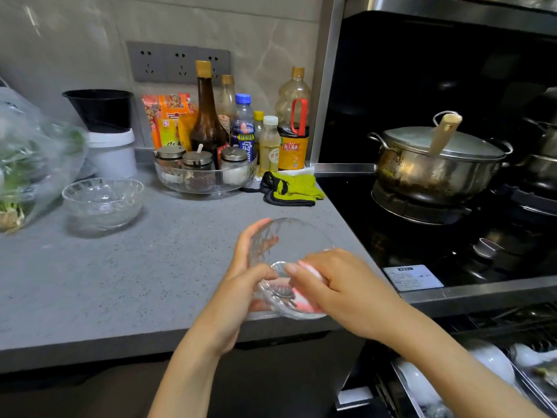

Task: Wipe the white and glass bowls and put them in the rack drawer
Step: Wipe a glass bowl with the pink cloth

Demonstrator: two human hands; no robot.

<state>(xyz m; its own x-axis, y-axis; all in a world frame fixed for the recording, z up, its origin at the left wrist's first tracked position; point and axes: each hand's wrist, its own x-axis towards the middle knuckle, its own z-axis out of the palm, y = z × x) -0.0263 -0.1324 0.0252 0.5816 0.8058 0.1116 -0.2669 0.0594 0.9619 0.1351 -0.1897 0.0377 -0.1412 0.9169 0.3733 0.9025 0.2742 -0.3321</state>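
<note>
Pink cloth is mostly hiding under the right hand and behind the glass, only a blurred pink patch showing. The open rack drawer at bottom right is getting cut off by the frame edge; white bowls are sitting inside it, blurred.

The clear cut-glass bowl is being held tilted on its side above the front edge of the grey speckled worktop. Left hand is gripping it, fingers curling round the rim on the left, thumb pressing near the base. Right hand's fingers are closing on the cloth against the bowl's lower right side. Both forearms are reaching in from the bottom, wrists bent inward toward each other.

A second clear glass bowl is standing upright on the worktop, well apart to the left, beside a plastic bag of greens.
</note>
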